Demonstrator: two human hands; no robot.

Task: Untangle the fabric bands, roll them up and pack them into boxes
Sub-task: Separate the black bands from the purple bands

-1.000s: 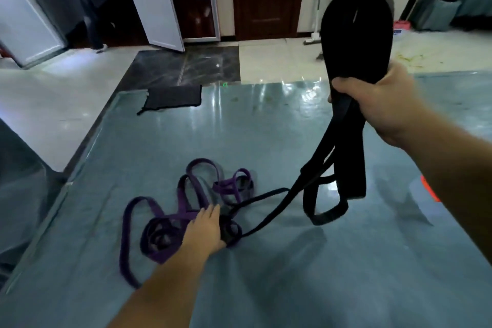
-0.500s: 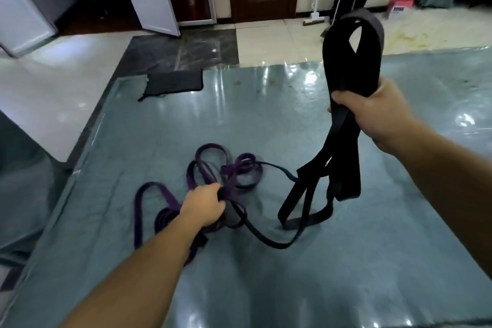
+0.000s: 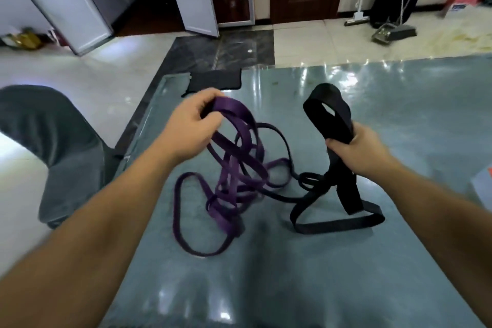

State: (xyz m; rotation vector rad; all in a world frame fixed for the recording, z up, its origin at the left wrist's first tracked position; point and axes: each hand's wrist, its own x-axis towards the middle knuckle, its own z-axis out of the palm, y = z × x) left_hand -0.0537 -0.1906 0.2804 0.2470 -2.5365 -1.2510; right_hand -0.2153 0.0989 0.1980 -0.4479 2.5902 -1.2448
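Mid-untangling near the desk's (image 3: pixel 399 261) left edge: left hand (image 3: pixel 191 128) gripping purple band (image 3: pixel 234 168), right hand (image 3: pixel 356 152) clenched round black band (image 3: pixel 327 112) (strands crossing between). Best drawn apart slowly, avoiding tightened knots.

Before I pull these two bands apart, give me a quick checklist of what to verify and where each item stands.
1. Left hand grips the purple band: ok.
2. Right hand grips the black band: ok.
3. Bands free of each other: not ok, a thin black strand loops through the purple coils.
4. Purple band itself untangled: not ok, it hangs in crossed loops.
5. Slack resting on the table: ok.
6. Box ready for packing: cannot tell, none clearly in view.
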